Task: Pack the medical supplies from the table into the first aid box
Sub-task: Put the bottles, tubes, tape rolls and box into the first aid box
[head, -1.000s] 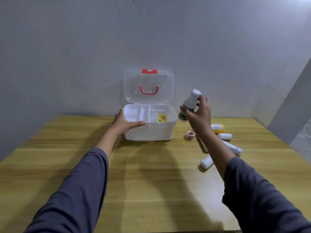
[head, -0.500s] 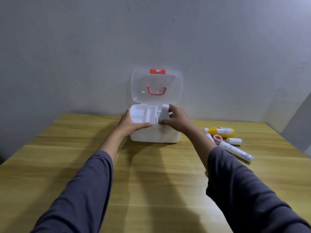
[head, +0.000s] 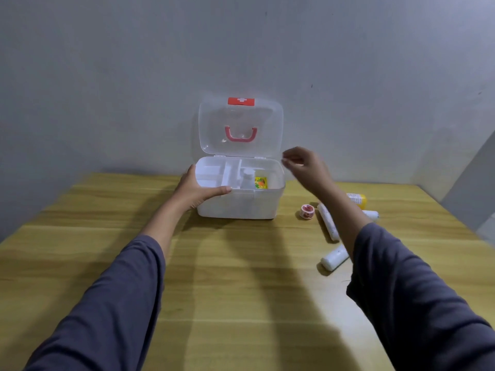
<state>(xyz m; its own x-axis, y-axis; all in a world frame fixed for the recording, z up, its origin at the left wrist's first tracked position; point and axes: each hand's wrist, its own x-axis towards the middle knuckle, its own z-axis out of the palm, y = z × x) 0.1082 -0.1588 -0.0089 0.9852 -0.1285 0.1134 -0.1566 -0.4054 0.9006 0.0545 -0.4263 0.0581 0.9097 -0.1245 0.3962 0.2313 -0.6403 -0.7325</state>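
At the centre of the frame the first aid box [head: 241, 202] stands open on the desk [head: 241, 277], lid upright. The left hand [head: 199, 192] grips its front-left rim. A white bottle [head: 247, 178] and a yellow packet [head: 260, 182] sit inside. The right hand [head: 305, 167], blurred, hovers right of the box, fingers [head: 290, 163] loosely curled, holding nothing. Tape roll [head: 307, 211], white tubes [head: 328, 222] and yellow bottle [head: 357, 200] lie at right

White first aid box [head: 241, 204] open; supplies [head: 328, 223] beside it.
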